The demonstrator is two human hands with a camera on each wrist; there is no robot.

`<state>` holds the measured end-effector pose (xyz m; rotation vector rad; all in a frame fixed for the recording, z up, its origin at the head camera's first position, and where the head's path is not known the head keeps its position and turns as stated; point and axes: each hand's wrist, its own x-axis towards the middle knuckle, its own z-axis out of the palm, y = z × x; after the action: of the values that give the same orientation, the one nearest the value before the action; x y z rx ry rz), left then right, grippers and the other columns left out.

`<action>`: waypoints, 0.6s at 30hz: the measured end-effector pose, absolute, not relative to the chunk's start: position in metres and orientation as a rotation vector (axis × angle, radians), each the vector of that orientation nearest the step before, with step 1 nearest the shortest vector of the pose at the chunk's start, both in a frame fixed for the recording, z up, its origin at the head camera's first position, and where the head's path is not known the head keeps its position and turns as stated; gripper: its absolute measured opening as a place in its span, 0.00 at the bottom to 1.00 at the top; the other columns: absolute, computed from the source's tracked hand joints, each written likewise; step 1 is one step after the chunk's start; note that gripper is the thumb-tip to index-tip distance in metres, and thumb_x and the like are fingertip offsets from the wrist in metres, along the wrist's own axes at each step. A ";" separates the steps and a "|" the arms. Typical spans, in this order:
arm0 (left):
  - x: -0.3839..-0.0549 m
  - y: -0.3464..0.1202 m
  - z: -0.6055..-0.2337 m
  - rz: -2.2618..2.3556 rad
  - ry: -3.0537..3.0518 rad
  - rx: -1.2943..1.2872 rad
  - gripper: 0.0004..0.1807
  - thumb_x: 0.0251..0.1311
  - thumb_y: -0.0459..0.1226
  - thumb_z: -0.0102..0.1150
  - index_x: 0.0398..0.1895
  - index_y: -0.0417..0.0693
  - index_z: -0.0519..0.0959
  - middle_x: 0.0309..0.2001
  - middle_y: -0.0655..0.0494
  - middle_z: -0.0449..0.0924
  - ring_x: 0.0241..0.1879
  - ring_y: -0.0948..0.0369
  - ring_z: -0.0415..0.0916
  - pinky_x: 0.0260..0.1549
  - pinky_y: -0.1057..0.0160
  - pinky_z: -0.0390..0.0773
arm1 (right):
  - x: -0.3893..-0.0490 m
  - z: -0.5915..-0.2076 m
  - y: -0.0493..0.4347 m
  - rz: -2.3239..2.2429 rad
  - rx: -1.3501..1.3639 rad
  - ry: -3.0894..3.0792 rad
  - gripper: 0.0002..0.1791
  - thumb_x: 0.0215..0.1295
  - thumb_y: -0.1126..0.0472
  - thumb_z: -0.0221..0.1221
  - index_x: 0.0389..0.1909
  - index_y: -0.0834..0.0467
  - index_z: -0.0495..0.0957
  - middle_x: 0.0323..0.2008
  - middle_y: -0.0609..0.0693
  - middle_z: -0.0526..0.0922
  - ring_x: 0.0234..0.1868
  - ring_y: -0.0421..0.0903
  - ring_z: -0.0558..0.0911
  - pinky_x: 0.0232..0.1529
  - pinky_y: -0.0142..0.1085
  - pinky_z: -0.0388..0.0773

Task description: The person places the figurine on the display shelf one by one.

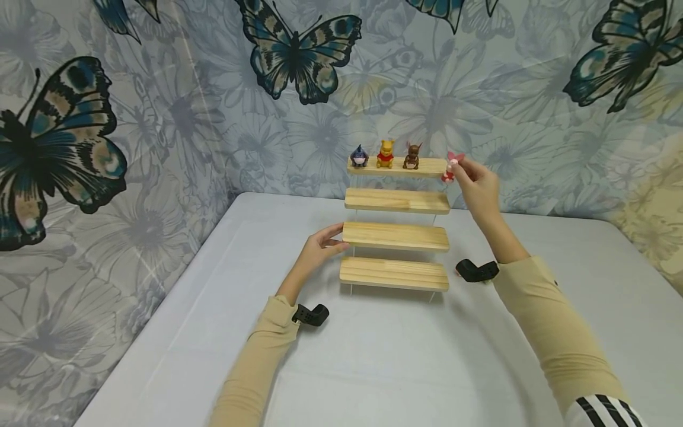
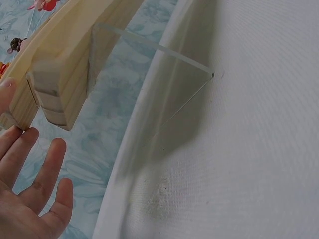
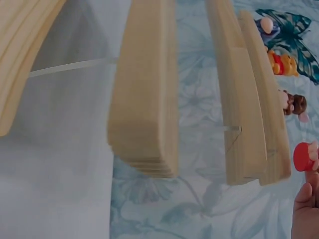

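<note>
A tiered wooden display stand (image 1: 395, 270) with clear supports stands on the white table. My left hand (image 1: 318, 250) pinches the left end of one of its lower shelves; in the left wrist view the thumb and fingertips (image 2: 31, 135) meet the wood while other fingers spread free. My right hand (image 1: 478, 185) pinches a pink Piglet figurine (image 1: 449, 172) at the right end of the top shelf. Its red base (image 3: 303, 157) faces the right wrist camera, apart from the wood there. On that shelf stand an Eeyore figurine (image 1: 359, 156), a Winnie the Pooh figurine (image 1: 385, 154) and a brown kangaroo-like figurine (image 1: 411, 156).
The white table (image 1: 176, 332) extends around the stand, against a butterfly-and-flower backdrop (image 1: 320, 130). Beside the stand's right side, small objects (image 1: 487, 281) are mostly hidden behind the black wrist camera (image 1: 476, 271). The lower shelves bear no figurines.
</note>
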<state>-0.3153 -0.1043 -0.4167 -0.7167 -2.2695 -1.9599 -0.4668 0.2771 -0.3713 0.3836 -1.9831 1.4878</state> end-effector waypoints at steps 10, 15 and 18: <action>-0.319 -0.105 -0.421 -1.920 -2.292 -0.713 0.29 0.41 0.45 0.56 0.51 0.58 0.62 0.49 0.61 0.62 0.37 0.61 0.68 0.33 0.65 0.68 | -0.425 -0.327 0.242 1.464 0.505 -2.037 0.11 0.50 0.56 0.53 0.33 0.56 0.76 0.23 0.51 0.74 0.18 0.42 0.64 0.14 0.31 0.54; -0.337 -0.105 -0.444 -1.885 -2.270 -0.725 0.28 0.41 0.46 0.56 0.50 0.63 0.62 0.49 0.65 0.62 0.37 0.63 0.68 0.32 0.66 0.69 | -0.419 -0.315 0.231 1.483 0.488 -2.084 0.11 0.50 0.57 0.52 0.34 0.57 0.75 0.27 0.51 0.75 0.20 0.42 0.67 0.16 0.31 0.59; -0.339 -0.105 -0.447 -1.890 -2.240 -0.751 0.28 0.41 0.45 0.56 0.50 0.62 0.62 0.49 0.64 0.63 0.36 0.62 0.68 0.32 0.65 0.69 | -0.416 -0.310 0.223 1.565 0.542 -2.022 0.09 0.50 0.59 0.53 0.31 0.58 0.76 0.25 0.50 0.76 0.19 0.40 0.67 0.15 0.28 0.60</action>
<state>-0.3392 -0.1047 -0.4469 -0.7514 -2.2398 -1.8900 -0.4160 0.2232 -0.3099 0.5417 -2.0217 1.5650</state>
